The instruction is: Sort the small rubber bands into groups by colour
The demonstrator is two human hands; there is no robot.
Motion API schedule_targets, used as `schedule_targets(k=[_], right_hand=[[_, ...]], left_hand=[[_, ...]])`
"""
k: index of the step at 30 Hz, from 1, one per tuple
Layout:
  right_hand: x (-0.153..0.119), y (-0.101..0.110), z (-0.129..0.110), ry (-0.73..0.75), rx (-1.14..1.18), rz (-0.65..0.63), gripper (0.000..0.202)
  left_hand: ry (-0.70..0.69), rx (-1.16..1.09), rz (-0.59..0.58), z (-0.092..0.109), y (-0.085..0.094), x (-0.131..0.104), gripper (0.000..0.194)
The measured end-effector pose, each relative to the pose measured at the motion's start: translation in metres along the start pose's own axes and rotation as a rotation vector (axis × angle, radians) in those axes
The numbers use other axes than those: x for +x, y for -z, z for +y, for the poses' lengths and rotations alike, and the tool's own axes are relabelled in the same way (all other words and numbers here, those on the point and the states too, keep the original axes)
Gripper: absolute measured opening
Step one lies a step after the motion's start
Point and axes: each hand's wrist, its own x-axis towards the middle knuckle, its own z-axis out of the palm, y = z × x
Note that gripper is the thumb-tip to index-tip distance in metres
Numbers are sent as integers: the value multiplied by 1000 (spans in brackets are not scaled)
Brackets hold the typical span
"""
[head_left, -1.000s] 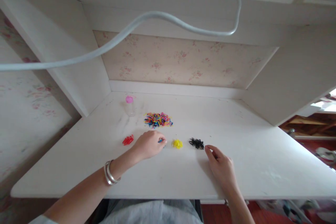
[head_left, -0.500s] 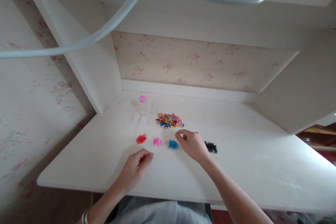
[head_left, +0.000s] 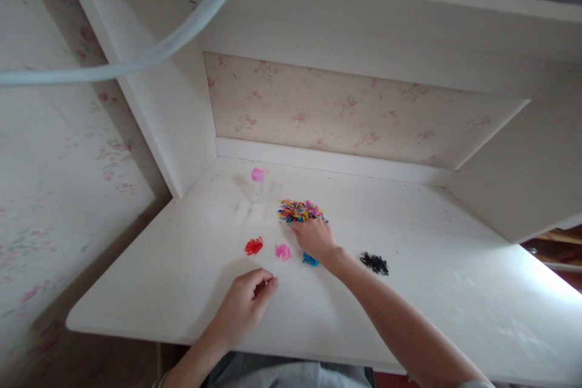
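A mixed heap of small, brightly coloured rubber bands (head_left: 300,210) lies on the white desk. My right hand (head_left: 314,236) is at the heap's near edge with its fingers bent together; whatever is between the fingertips is hidden. Under its wrist, a blue pile (head_left: 310,259) is partly covered. To the left are a pink pile (head_left: 282,252) and a red pile (head_left: 253,246), while a black pile (head_left: 374,263) sits off to the right. My left hand (head_left: 254,297) rests curled near the red and pink piles, thumb against fingers, its inside hidden.
Behind the red pile stands a clear bottle (head_left: 256,191) with a pink cap. A white tube (head_left: 173,42) crosses the upper left, close to the camera. Side panels and an overhead shelf (head_left: 409,30) enclose the white desk (head_left: 159,279).
My right hand has moved from beside the blue pile to the near edge of the mixed heap, now partly covering the blue pile. My left hand stays curled. The camera view has shifted slightly.
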Motion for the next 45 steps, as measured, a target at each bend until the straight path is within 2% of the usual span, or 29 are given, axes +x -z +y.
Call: schedule_targets(k=[5,9,11,13,16,18,24,32,35,38,42,45], right_hand=[[4,0,8,-20,45,25,36],[4,1,17,-52,250,100,32],[-2,2,17,-26,339,141,31],[-11,2,14,64,367,149,31],[-25,4,3,240,289,111,32],[-32,6,-5,291,215,69,32],[-34,10,-11,257,123,-25,30],[-42,13,-4,288,140,79,30],[-59,12,1,260,245,125,31],[-86,3,10,198,443,165,33],[-126,-22,36,6,677,234,35],[-149,-44,62,-159,753,255,39]], left_hand=[[5,-16,-12,-4,1,0,38],[6,-18,-15,-6,1,0,39],[0,-19,-14,-6,1,0,38],[-6,-27,-14,-6,1,0,37],[-11,-35,-19,-6,1,0,36],[-11,-25,-20,-5,1,0,36],[-10,-10,-26,-4,1,0,36],[0,-9,-32,-3,1,0,36],[-7,-16,-32,-4,0,-1,36],[-7,-22,-37,-6,-2,0,36],[-12,14,-54,-4,-2,6,38],[-65,105,-40,6,1,21,38]])
